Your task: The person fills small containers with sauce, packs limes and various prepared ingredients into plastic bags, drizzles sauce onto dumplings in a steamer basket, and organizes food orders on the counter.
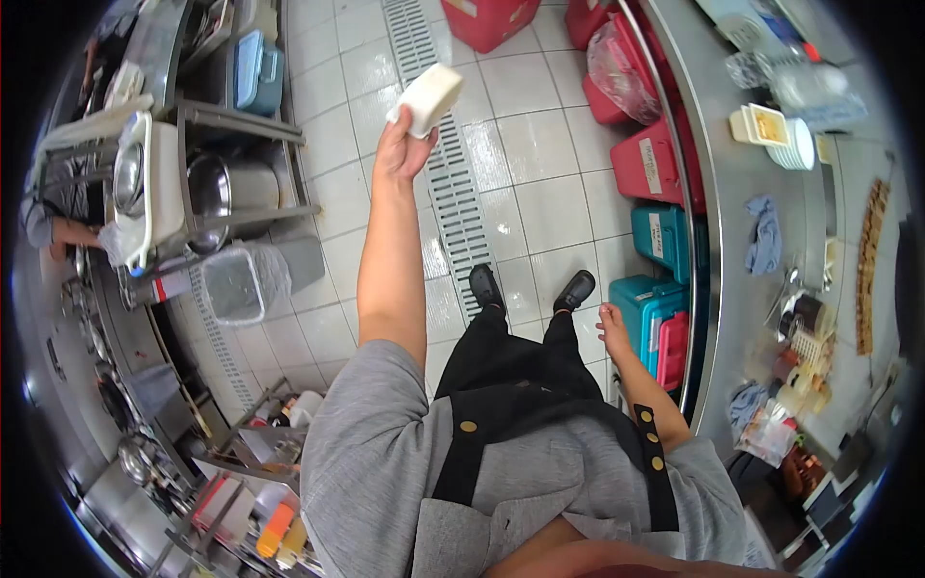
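Observation:
My left hand (pixel 407 149) is stretched out ahead over the tiled floor. Its fingers are closed around a white block-shaped thing (pixel 436 94), which looks like a small tub or wrapped block; its exact kind does not show. Some thin white material lies between it and my fingers. Down at my right side, my right hand (pixel 613 332) holds nothing, its fingers loosely bent and apart. Nearest to that hand are the teal bins (pixel 641 299) under the steel counter.
A steel counter (pixel 718 289) runs along my right, with bowls, a blue cloth (pixel 763 234) and bottles on it. Red bins (pixel 646 164) stand below. On the left are steel racks, a lined waste bin (pixel 236 284) and another person's arm (pixel 77 231). A drain grate (pixel 453 193) crosses the floor.

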`<move>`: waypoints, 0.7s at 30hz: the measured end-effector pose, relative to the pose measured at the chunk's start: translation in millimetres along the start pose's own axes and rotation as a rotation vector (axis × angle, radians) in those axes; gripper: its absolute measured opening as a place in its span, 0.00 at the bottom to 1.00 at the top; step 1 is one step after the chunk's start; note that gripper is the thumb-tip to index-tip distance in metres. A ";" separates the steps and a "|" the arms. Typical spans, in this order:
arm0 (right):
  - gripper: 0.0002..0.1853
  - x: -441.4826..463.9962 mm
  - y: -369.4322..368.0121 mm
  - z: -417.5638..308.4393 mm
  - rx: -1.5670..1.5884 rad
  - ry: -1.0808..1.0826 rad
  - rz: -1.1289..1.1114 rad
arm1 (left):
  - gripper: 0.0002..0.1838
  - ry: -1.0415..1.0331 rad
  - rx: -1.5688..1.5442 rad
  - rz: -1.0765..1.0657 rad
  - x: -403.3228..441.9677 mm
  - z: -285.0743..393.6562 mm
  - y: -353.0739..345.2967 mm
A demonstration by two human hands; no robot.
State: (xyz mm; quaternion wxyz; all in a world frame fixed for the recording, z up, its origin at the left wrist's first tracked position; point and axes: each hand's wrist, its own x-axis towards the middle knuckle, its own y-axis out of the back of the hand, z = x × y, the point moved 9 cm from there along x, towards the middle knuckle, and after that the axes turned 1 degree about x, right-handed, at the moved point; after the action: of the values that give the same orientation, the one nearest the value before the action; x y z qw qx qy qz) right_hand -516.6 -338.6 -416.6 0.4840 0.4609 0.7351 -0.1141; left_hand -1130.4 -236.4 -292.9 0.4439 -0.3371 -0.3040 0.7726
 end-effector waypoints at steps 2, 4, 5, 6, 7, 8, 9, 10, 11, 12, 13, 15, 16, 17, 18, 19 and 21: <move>0.33 -9.6 9.9 -4.5 0.031 0.024 0.038 | 0.27 -0.010 -0.121 0.068 -4.8 -6.8 -0.2; 0.33 -15.4 17.7 -16.9 0.076 0.104 0.053 | 0.24 0.081 -0.051 -0.012 12.6 -31.4 26.7; 0.32 -20.7 23.8 -23.7 0.090 0.177 0.061 | 0.23 0.108 0.367 0.085 19.6 -40.9 46.0; 0.30 -23.8 30.0 -28.5 0.112 0.213 0.080 | 0.21 0.110 0.786 0.150 26.2 -48.9 58.3; 0.28 -28.3 37.0 -33.3 0.135 0.243 0.110 | 0.21 0.104 1.209 0.029 32.4 -62.3 62.9; 0.29 -35.1 44.0 -40.5 0.144 0.304 0.122 | 0.21 0.018 1.795 -0.004 31.1 -75.5 48.7; 0.29 -42.8 49.3 -44.9 0.148 0.360 0.129 | 0.16 0.058 2.282 -0.207 9.1 -92.1 -5.9; 0.28 -49.5 58.3 -48.0 0.114 0.395 0.160 | 0.13 0.121 2.427 -0.358 -9.7 -109.4 -54.8; 0.28 -54.7 63.6 -53.0 0.073 0.428 0.182 | 0.11 0.183 2.574 -0.497 -24.9 -129.3 -86.3; 0.28 -66.9 74.9 -57.6 0.115 0.418 0.232 | 0.11 -0.032 2.585 -0.643 -38.2 -150.7 -117.7; 0.27 -87.9 84.9 -73.1 0.087 0.436 0.224 | 0.12 -0.244 2.574 -0.777 -50.5 -173.1 -150.4; 0.25 -119.7 108.8 -88.1 0.078 0.447 0.231 | 0.13 -0.340 2.482 -1.013 -92.8 -210.2 -242.5; 0.24 -133.4 125.3 -96.5 0.054 0.517 0.288 | 0.12 -0.457 2.387 -1.079 -106.4 -233.1 -279.5; 0.23 -146.6 143.9 -105.9 0.025 0.587 0.343 | 0.11 -0.481 2.328 -1.187 -132.0 -249.8 -332.3; 0.22 -159.6 165.4 -111.8 0.040 0.619 0.411 | 0.10 -0.613 2.197 -1.278 -152.7 -268.2 -374.8; 0.22 -169.7 183.7 -113.7 0.056 0.617 0.423 | 0.09 -0.653 2.169 -1.352 -172.5 -287.4 -414.6; 0.22 -202.3 237.1 -120.3 0.008 0.775 0.711 | 0.08 -0.697 2.139 -1.455 -198.7 -330.4 -481.0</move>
State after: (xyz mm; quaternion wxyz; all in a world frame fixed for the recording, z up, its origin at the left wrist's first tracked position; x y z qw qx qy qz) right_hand -381.1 -249.2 -124.6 0.1835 0.6921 0.6580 0.2332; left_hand -562.7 -154.6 -67.4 0.6951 0.6241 0.2401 0.2640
